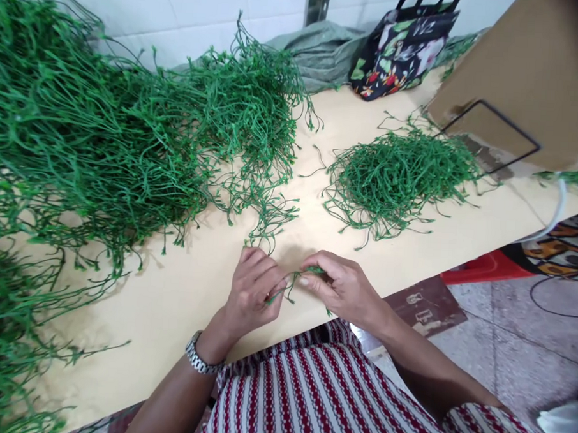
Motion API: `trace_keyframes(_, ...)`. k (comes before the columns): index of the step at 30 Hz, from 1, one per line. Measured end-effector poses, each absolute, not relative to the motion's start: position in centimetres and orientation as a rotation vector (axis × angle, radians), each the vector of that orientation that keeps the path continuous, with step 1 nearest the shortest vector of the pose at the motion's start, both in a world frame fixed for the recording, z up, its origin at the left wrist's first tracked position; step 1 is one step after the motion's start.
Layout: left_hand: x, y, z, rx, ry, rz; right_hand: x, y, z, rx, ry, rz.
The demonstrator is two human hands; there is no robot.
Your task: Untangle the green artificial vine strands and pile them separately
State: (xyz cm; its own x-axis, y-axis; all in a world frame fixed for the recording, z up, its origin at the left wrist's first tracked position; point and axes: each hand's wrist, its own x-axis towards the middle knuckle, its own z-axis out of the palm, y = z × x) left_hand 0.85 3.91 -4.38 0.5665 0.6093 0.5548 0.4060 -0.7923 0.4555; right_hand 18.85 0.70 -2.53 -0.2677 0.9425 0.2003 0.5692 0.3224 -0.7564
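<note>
Close to the table's front edge, my left hand (256, 288) is closed around thin green artificial stems, with a bit of green poking out below the fingers. A silver watch sits on that wrist. Facing it, my right hand (338, 284) pinches more green stems (293, 277) between thumb and fingers; a few strands cross the small gap between both hands. Just beyond my left hand lies a loose scatter of stems (273, 209). A rounded heap of green stems (396, 173) rests past my right hand.
A large pile of green stems (92, 125) covers the left and back of the table (184, 295). Toward the back right stand a floral bag (404, 49) and a cardboard box (525, 80) with a black wire frame (510, 127). A red object (483, 266) shows below the edge.
</note>
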Motion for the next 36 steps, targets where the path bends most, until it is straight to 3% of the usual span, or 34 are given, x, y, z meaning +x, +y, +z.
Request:
trace_keyframes(7, 0.9, 3.8, -4.5, 2.668, 0.823, 1.116, 18.3, 0.8, -3.4, -1.552, -1.878, 0.925)
trace_keyframes(12, 0.9, 3.8, -4.6, 2.713, 0.787, 1.149, 18.0, 0.9, -3.8, -1.524, -1.695, 1.171)
trace_keyframes(17, 1.0, 3.8, -5.0, 2.698, 0.777, 1.163, 18.0, 0.7, -3.9, -1.440, -1.576, 1.197)
trace_keyframes(24, 0.9, 4.0, -4.5, 2.658, 0.799, 1.095, 18.1, 0.7, -3.9, -1.456, -1.573, 1.051)
trace_keyframes(36, 1.3, 4.1, -4.3, 2.593, 0.781, 1.092, 17.6, 0.7, -4.8, -1.235, -1.806, 0.511)
